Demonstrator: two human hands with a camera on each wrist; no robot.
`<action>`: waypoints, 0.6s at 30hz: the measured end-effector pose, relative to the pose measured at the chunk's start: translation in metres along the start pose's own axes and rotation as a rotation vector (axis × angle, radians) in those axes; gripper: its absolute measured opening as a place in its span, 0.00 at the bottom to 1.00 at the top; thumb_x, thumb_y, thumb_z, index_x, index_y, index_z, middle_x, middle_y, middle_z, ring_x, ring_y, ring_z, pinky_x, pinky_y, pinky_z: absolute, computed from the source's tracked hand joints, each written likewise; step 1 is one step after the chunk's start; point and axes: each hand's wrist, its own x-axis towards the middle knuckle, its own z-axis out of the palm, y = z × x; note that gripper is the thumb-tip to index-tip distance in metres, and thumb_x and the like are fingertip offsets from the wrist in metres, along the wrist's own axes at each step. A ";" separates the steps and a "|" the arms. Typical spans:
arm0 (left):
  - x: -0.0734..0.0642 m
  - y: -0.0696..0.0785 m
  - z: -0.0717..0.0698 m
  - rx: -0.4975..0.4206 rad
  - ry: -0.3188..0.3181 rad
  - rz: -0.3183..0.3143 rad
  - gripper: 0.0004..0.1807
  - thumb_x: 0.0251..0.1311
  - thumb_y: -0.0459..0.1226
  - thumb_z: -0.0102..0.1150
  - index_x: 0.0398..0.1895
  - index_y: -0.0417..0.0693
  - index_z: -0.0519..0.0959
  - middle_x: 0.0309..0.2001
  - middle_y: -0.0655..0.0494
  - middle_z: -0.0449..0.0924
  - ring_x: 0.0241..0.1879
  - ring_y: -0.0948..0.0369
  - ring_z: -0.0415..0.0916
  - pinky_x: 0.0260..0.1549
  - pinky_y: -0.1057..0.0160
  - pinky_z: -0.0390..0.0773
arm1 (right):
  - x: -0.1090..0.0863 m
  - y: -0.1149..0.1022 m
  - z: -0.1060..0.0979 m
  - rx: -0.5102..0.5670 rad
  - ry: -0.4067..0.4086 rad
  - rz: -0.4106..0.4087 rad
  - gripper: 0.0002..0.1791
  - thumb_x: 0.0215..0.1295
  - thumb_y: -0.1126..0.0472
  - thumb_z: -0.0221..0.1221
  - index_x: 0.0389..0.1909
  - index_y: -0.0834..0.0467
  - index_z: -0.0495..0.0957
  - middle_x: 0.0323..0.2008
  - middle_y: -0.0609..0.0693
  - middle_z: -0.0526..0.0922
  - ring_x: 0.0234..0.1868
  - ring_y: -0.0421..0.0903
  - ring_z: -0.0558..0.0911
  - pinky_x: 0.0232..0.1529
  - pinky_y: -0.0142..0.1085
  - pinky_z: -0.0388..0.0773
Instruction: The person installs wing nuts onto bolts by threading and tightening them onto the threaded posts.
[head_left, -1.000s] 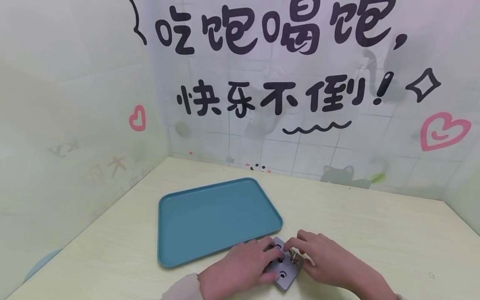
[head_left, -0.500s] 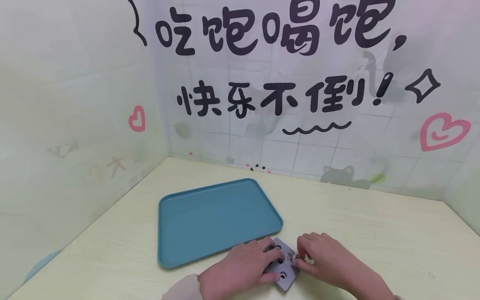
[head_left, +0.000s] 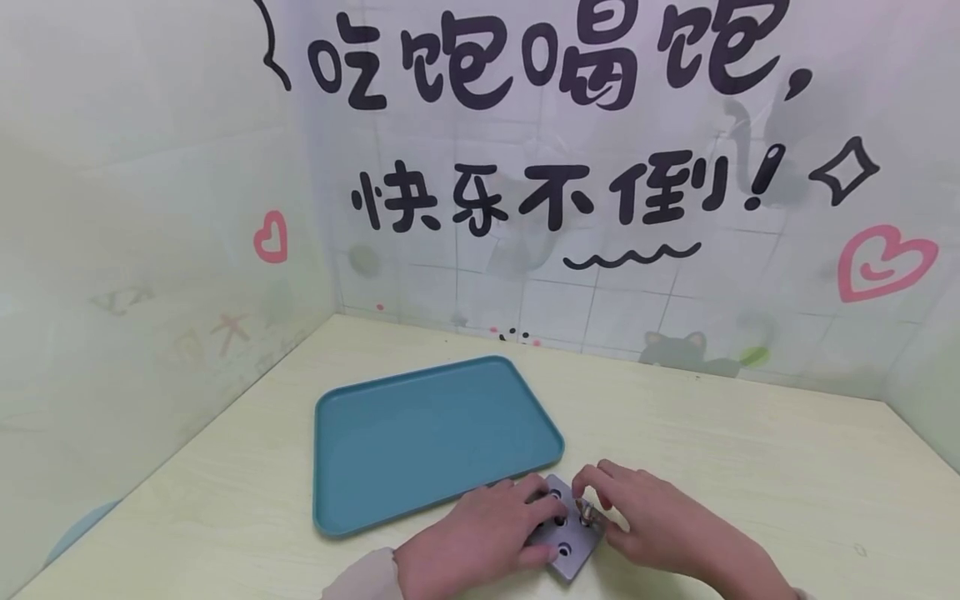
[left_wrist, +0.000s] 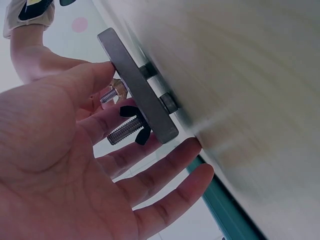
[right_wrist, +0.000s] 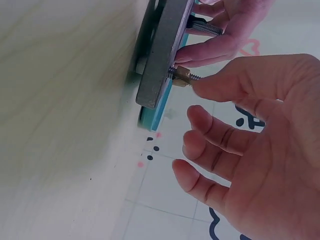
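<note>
My left hand (head_left: 480,529) grips a grey metal plate (head_left: 576,546) with several holes, thumb on the near side and fingers over the far side. Bolts pass through the plate; their heads stick out beneath it in the left wrist view. A black wing nut (left_wrist: 142,135) sits on one threaded bolt (left_wrist: 125,131) beside the left palm. At the plate's right side, the thumb and index finger of my right hand (head_left: 652,521) are around a brass-coloured wing nut (right_wrist: 182,76) on another bolt. Its other fingers are bent and hold nothing.
A blue rectangular tray (head_left: 435,442) lies on the pale wooden table (head_left: 750,467), just behind and left of the plate. A wall (head_left: 480,283) with black lettering closes off the back, and another wall (head_left: 165,292) stands at the left.
Half a second ago my right thumb and index finger were closer together at the wing nut; now the index finger reaches farther left over it. The left hand and plate stay put.
</note>
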 end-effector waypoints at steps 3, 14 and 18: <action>0.000 0.000 0.000 0.008 0.010 0.003 0.19 0.62 0.54 0.51 0.55 0.65 0.73 0.53 0.62 0.70 0.39 0.67 0.72 0.34 0.69 0.73 | 0.001 0.002 0.001 0.009 -0.034 -0.025 0.24 0.49 0.72 0.58 0.44 0.43 0.72 0.31 0.37 0.69 0.27 0.31 0.67 0.28 0.27 0.66; 0.003 0.000 -0.002 -0.022 -0.022 -0.017 0.19 0.62 0.54 0.51 0.54 0.65 0.73 0.54 0.62 0.69 0.37 0.67 0.69 0.29 0.71 0.69 | 0.001 0.005 0.003 -0.108 0.024 0.036 0.09 0.56 0.54 0.63 0.35 0.46 0.72 0.29 0.36 0.69 0.24 0.31 0.63 0.27 0.29 0.65; 0.004 0.001 -0.002 -0.018 -0.018 -0.021 0.18 0.62 0.54 0.51 0.54 0.65 0.73 0.54 0.62 0.69 0.37 0.67 0.70 0.30 0.71 0.70 | 0.001 0.005 0.003 -0.158 0.044 0.059 0.11 0.55 0.50 0.63 0.25 0.45 0.70 0.25 0.34 0.68 0.23 0.31 0.62 0.28 0.29 0.64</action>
